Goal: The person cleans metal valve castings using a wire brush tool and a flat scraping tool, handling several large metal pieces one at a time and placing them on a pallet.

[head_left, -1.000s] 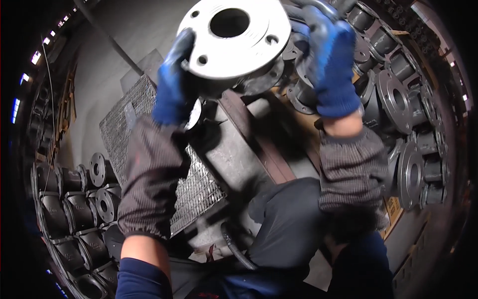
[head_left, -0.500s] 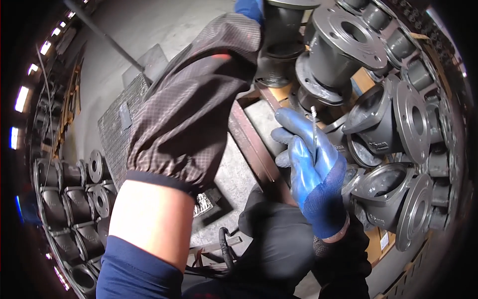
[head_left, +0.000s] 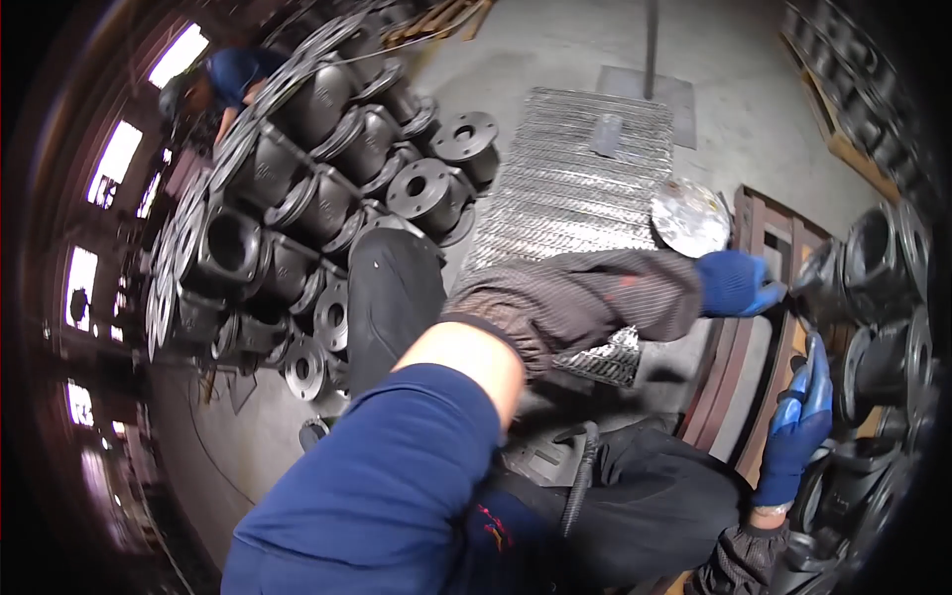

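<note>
My left hand [head_left: 739,283], in a blue coated glove, reaches across to the right, its bent fingers against the edge of a dark grey flanged casting [head_left: 821,283]. What those fingertips grip is hidden. Below it, my right hand [head_left: 796,426] wears a matching glove and points upward, fingers long and close together, beside another flanged casting [head_left: 873,372]. A small pale piece of a thin rod [head_left: 791,395] shows between its fingers; most of it is hidden.
Reddish-brown steel rails [head_left: 716,382] run beside my knee. A silvery ribbed mat [head_left: 565,174] bears a round foil-covered thing [head_left: 691,218]. Many grey castings [head_left: 297,164] are stacked on the left, with another person [head_left: 243,79] behind them. A pole [head_left: 651,50] stands ahead.
The view has swung left, bringing the left-hand stack and the other person into sight. My left arm now extends rightward across the view; my right hand appears farther right, its rod less visible.
</note>
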Demonstrator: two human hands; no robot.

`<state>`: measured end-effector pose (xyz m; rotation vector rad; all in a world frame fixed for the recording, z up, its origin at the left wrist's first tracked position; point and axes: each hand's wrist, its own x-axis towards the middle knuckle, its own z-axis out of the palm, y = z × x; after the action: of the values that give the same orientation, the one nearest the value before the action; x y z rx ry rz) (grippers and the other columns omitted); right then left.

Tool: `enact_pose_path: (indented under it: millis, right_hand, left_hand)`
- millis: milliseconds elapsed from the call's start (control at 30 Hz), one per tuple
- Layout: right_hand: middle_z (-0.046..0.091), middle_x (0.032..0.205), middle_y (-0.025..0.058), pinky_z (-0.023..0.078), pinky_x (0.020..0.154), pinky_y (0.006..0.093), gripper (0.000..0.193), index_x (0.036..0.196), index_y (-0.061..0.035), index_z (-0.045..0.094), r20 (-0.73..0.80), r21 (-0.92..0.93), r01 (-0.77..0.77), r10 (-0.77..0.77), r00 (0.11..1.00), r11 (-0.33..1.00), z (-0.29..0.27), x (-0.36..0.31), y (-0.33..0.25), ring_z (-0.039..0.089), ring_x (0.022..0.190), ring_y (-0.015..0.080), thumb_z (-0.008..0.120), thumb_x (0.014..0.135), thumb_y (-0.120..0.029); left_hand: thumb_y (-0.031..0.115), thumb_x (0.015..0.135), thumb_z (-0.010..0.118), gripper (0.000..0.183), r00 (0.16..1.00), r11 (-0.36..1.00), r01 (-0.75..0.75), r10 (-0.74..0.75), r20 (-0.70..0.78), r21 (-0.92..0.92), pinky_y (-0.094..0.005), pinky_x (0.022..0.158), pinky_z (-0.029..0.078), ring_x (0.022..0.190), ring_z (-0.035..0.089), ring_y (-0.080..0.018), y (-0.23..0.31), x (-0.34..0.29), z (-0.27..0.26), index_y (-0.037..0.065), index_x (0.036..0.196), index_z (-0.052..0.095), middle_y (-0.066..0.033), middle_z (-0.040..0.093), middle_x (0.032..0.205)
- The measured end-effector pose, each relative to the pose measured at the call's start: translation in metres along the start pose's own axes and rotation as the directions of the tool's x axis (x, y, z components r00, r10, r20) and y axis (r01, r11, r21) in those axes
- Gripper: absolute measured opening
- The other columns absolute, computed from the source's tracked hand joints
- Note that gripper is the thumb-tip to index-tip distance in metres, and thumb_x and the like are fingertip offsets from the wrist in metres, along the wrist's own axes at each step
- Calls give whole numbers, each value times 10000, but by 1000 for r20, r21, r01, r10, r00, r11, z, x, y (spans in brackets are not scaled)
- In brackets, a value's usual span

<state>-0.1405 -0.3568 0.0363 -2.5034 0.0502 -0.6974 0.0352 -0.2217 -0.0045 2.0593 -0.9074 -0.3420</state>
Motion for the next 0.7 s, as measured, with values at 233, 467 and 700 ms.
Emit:
enact_pose_path:
  millis: [233,467,700]
  right_hand:
    - [591,911,187,474,661,397,524,1310,-125,465,191,-285,280,-232,954,917,44,34,-7,589,778,333,516,806,7]
    - [599,1004,196,466,728,392,547,1312,-109,460,285,-175,456,-398,872,873,111,51,-99,584,853,352,518,778,-5]
    - [540,1211,112,475,520,190,316,1231,-56,511,417,698,-294,-37,908,653,188,40,-187,610,869,125,436,948,-176]
  left_hand:
    - [478,823,486,482,865,808,230,-426,267,543,-457,771,470,890,623,-322,-64,-207,-127,69,1025,640,-180,649,925]
    - [482,844,503,487,717,666,658,-696,-22,352,-408,821,460,927,610,-325,-80,-375,-267,79,1095,617,-169,646,978]
    - [419,844,561,425,386,616,787,-534,-752,-33,-332,828,466,915,625,-251,-87,-506,-327,81,1097,614,-126,643,1027]
